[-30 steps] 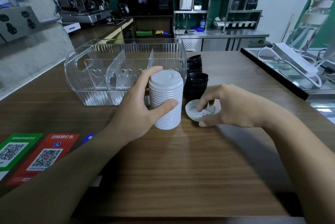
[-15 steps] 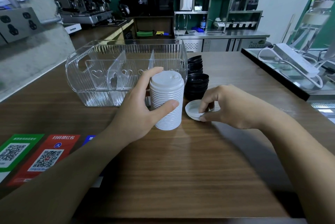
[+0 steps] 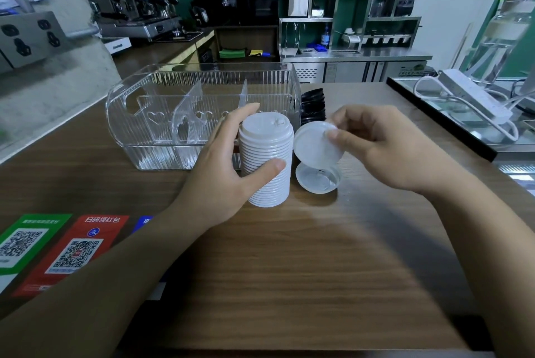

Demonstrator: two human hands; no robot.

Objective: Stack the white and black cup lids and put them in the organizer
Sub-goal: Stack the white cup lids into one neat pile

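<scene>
Step in hand: building the white stack. The left hand (image 3: 220, 175) wraps fingers and thumb round the stack of white lids (image 3: 266, 160), which stands upright on the bench (image 3: 289, 270). The right hand (image 3: 385, 149) pinches a single white lid (image 3: 314, 146) at its rim, tilted on edge just at 3 o'clock of the stack top. One more loose white lid (image 3: 318, 181) lies upside down on the bench directly below it.

Next move, as judged: turn the pinched lid level, seat it squarely on the stack, then take up the loose one.

Containers: clear organizer (image 3: 139, 114) with upright dividers, at 11 o'clock of the stack; its compartments appear to hold nothing.

Black lids (image 3: 312, 105): stacked at the organizer's right end, at 1 o'clock of the white stack, partly hidden; not yet handled.
</scene>
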